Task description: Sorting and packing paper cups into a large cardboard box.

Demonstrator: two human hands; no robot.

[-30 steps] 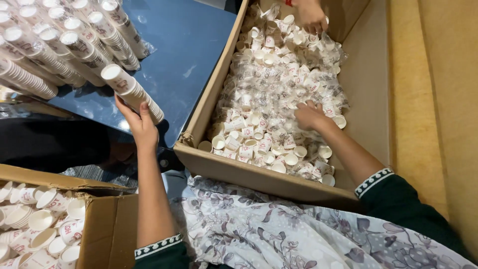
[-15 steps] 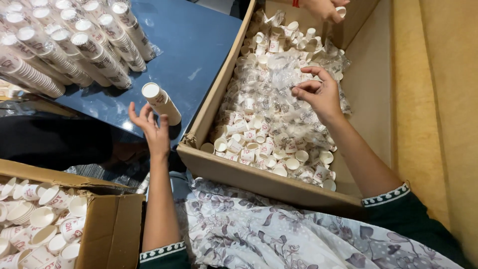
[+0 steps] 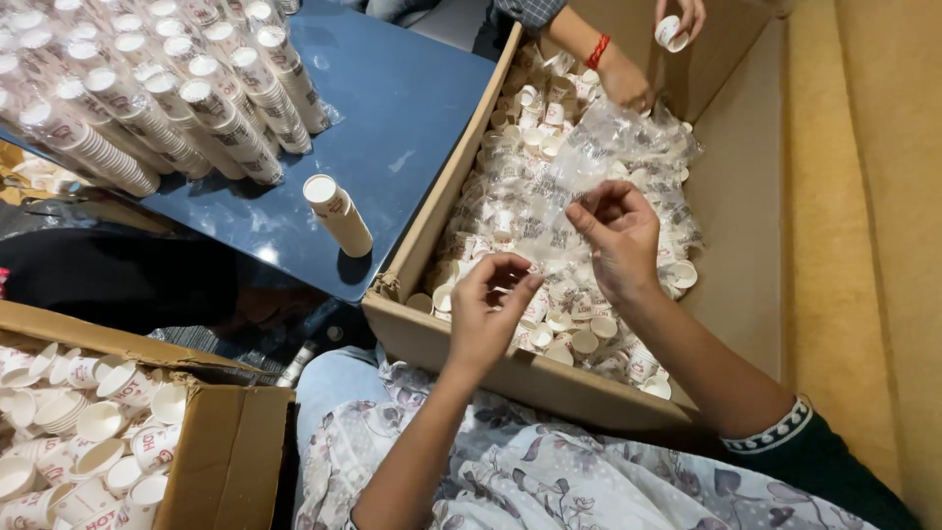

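A glossy dark blue table (image 3: pixel 402 128) carries wrapped stacks of paper cups (image 3: pixel 147 98) lying in rows, and one short cup stack (image 3: pixel 337 212) lying apart near its edge.

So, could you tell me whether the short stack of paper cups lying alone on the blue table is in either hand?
No, the short cup stack lies alone on the blue table, while both hands are over the cardboard box.

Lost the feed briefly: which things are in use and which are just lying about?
In use:
- left hand
- right hand
- clear plastic sleeve
- open carton of loose paper cups

Lying about:
- single cup stack
- sleeved stacks
- second carton
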